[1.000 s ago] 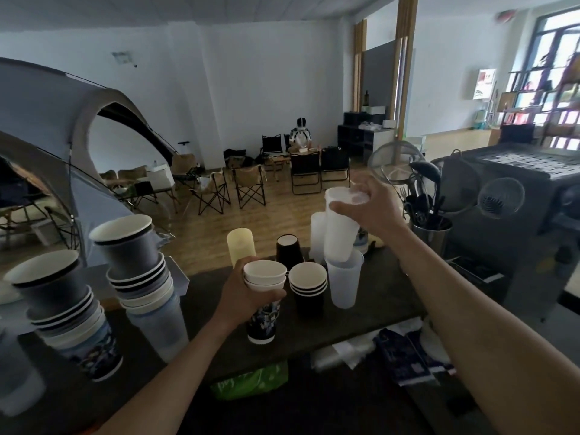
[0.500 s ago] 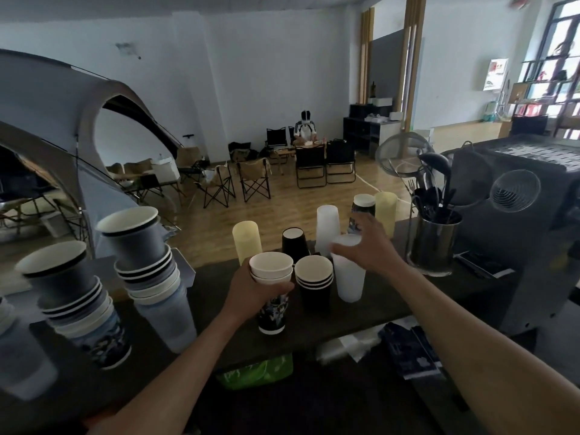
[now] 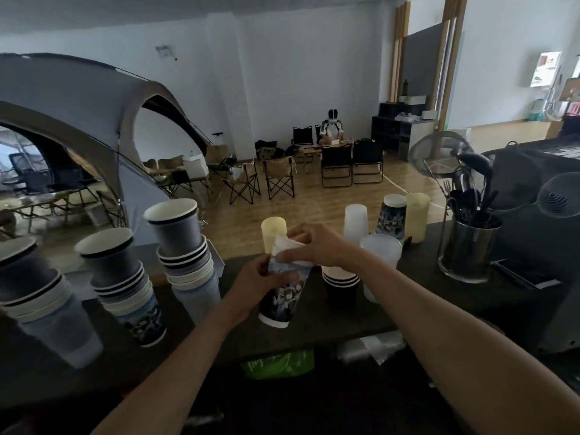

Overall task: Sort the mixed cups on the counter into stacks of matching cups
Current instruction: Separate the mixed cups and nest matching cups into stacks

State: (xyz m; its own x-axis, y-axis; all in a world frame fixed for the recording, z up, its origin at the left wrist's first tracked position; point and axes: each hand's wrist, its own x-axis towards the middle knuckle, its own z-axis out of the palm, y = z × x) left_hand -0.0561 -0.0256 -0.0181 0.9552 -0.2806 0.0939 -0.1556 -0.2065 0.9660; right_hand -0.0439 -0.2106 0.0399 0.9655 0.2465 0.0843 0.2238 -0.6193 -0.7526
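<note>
Mid-frame, over the dark counter (image 3: 345, 321), a tall illustrated paper cup (image 3: 281, 301) with a white base is tilted. The left hand (image 3: 252, 282) wraps its wall; the right hand (image 3: 320, 246) pinches the pale paper cup (image 3: 287, 248) nested in its mouth. Both cups look light, thin-walled and easily crushed, so gripping near the stiffer rolled rims seems safest.
</note>
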